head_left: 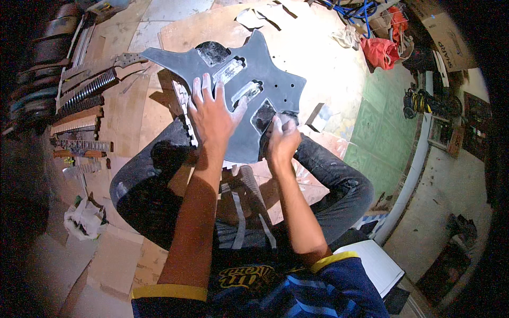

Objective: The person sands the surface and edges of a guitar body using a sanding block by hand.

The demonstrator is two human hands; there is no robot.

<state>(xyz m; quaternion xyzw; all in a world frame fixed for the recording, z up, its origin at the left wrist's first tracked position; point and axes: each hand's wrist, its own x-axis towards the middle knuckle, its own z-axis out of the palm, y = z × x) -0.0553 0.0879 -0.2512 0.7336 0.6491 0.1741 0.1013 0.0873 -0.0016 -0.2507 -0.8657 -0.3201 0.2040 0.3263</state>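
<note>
A grey electric guitar body (275, 85) with pointed horns lies in front of my crossed legs. White dust coats its two pickup cavities, and dark openings show at its upper edge and lower right. My left hand (213, 114) rests flat on its left part, fingers spread and tips powdery. At the lower right edge my right hand (284, 139) is closed, its dusty fingers bent against the body beside the dark control cavity (262, 116). Whatever those fingers hold is hidden. Under the body's left side, a white notched strip (185, 114) sticks out.
Guitar necks (90, 87) and wooden pieces lie to the left. A small grey flat piece (318, 117) is right of the body. Farther right are a red bag (379, 53), blue cable (366, 10) and green tiles (379, 127). A white plastic bag (85, 218) sits lower left.
</note>
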